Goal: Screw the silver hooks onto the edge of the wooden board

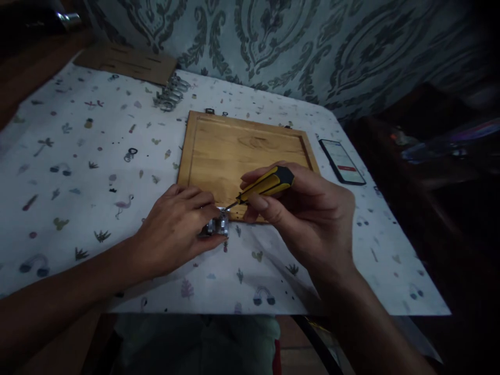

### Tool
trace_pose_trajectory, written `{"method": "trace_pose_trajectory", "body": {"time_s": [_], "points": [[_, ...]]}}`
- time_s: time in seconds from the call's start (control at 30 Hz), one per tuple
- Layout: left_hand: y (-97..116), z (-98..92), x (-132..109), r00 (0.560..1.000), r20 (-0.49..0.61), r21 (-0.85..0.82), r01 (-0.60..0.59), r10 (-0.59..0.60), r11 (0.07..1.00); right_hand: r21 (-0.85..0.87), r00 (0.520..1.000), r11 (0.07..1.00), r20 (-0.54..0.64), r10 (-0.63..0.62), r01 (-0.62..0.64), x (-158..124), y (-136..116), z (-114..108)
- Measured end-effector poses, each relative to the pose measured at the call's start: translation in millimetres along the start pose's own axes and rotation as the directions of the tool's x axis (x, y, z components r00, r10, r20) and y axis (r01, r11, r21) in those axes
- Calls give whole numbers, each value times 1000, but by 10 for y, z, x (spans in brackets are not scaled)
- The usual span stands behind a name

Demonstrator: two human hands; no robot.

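Here's the patterned tablecloth, the wooden panel flat on it ahead of me. My left hand, nearer of the 2, has thumb and fingers closed at the panel's near edge; my right hand pinches the screwdriver, long axis slanting down-left, its tip at the metal fitting between my left finger and thumb.

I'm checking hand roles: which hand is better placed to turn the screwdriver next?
Likely the right hand: it grips the screwdriver, whose tip is at the metal fitting. The left hand holds that fitting at the edge of the wooden panel.
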State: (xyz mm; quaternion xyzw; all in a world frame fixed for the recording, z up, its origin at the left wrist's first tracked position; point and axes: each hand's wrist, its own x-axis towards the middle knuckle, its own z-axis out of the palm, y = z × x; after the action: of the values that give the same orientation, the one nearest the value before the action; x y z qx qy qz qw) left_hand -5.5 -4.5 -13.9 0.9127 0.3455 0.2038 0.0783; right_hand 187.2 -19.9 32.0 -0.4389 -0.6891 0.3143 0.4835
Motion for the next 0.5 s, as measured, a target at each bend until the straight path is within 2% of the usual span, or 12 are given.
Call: {"method": "trace_pose_trajectory", "body": {"time_s": [0.3, 0.5], "points": [[7, 0, 0, 1000, -23, 13, -7, 7, 1000, -61, 989, 998, -149, -6, -4, -7, 55, 83], [8, 1, -1, 1000, -24, -2, -9, 9, 1000, -118, 991, 991, -110, -81, 68, -9, 56, 70]]}}
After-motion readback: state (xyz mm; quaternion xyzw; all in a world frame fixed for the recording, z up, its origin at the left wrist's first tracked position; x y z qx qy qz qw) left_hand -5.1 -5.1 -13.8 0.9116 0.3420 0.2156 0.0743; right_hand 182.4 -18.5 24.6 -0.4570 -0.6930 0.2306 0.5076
